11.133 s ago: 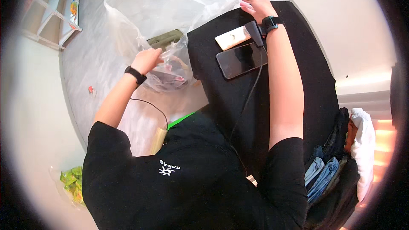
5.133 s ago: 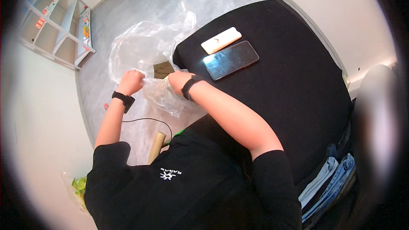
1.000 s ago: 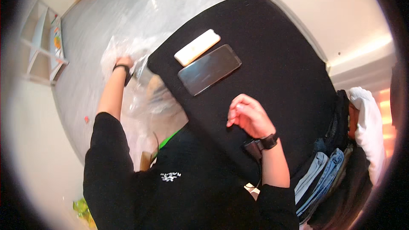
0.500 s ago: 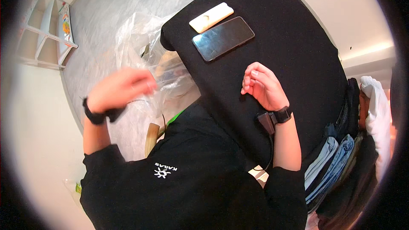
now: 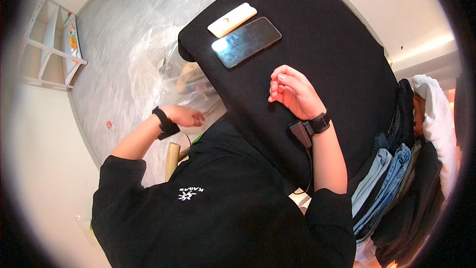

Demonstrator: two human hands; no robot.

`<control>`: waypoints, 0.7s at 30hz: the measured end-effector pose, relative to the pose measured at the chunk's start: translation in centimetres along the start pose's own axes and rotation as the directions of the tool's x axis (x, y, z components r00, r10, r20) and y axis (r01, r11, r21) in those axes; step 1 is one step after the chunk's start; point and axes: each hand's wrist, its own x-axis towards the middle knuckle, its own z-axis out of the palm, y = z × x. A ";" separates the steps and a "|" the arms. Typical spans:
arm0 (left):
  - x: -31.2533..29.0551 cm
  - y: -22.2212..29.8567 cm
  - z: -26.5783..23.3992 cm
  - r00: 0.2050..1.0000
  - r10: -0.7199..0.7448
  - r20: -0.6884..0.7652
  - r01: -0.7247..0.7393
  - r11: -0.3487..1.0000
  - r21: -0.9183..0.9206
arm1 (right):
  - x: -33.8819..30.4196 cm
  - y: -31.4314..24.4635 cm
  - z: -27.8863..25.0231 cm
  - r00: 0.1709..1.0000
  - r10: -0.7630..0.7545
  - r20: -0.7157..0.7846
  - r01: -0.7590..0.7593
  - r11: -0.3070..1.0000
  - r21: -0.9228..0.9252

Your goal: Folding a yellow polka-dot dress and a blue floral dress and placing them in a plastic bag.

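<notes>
My right hand (image 5: pixel 296 94) lies palm up over the black-covered table, its fingers loosely curled and nothing visible in them. Beyond it, a dark-screened smartphone (image 5: pixel 247 42) lies face up, reflecting light at its left end. Beside the phone's far edge is a slim white, rounded-ended object (image 5: pixel 232 20) whose kind I cannot make out. To the left of the table, my left hand (image 5: pixel 184 115) hangs in the air near a clear plastic bag (image 5: pixel 148 69), fingers slightly bent and apart, with no object visible in it. Both wrists wear black straps with small dark boxes.
The black-covered table (image 5: pixel 337 44) fills the middle and right. Folded jeans (image 5: pixel 391 188) and other clothes hang or stack at the right. A white shelf unit (image 5: pixel 54 44) stands at the far left. A wooden post (image 5: pixel 172 161) rises near my lap, and a small red item (image 5: pixel 109 125) lies on the floor.
My left hand has swung right and down, toward my body and the table edge. The right hand keeps its curled pose on the table; the whole view has shifted slightly.
</notes>
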 end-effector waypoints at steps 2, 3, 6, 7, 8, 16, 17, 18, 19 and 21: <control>0.1 -0.5 -1.0 0.995 -0.070 -0.069 0.071 0.997 0.003 | 0.0 0.0 0.0 1.000 0.007 -0.001 -0.007 1.000 0.005; 0.2 -0.8 -1.4 0.969 -0.142 -0.200 0.161 0.984 0.079 | 0.0 0.0 0.0 1.000 0.005 -0.002 -0.005 1.000 0.001; 1.3 -2.0 -1.1 0.845 -0.143 -0.515 0.354 0.872 0.339 | 0.1 0.0 0.1 1.000 -0.002 0.005 0.002 1.000 0.006; 1.8 -2.4 -0.4 0.780 -0.074 -0.621 0.464 0.734 0.496 | 0.1 0.0 0.1 1.000 -0.005 -0.010 0.005 1.000 0.005; 2.5 -3.0 0.0 0.751 -0.031 -0.660 0.461 0.740 0.490 | 0.1 0.0 0.1 1.000 -0.004 0.009 0.004 1.000 0.013; 8.8 -9.2 4.6 0.983 -0.102 0.155 0.140 0.955 -0.262 | 0.2 0.1 0.0 1.000 -0.002 -0.023 0.002 1.000 -0.001; 9.5 -10.2 5.9 0.977 -0.192 0.096 0.202 0.974 -0.103 | 0.1 0.2 0.0 1.000 0.011 -0.014 -0.011 1.000 0.000; 10.3 -11.3 7.0 0.969 -0.245 0.009 0.245 0.968 0.053 | 0.1 0.1 0.0 1.000 0.013 -0.018 -0.013 1.000 0.015; 11.4 -12.4 7.5 0.974 -0.218 0.053 0.223 0.969 -0.106 | 0.2 0.0 0.1 0.999 0.009 -0.035 -0.008 1.000 0.026; 13.8 -13.9 9.0 0.977 -0.215 0.012 0.215 0.970 -0.118 | 0.3 0.0 0.2 1.000 0.015 -0.022 -0.014 0.999 0.034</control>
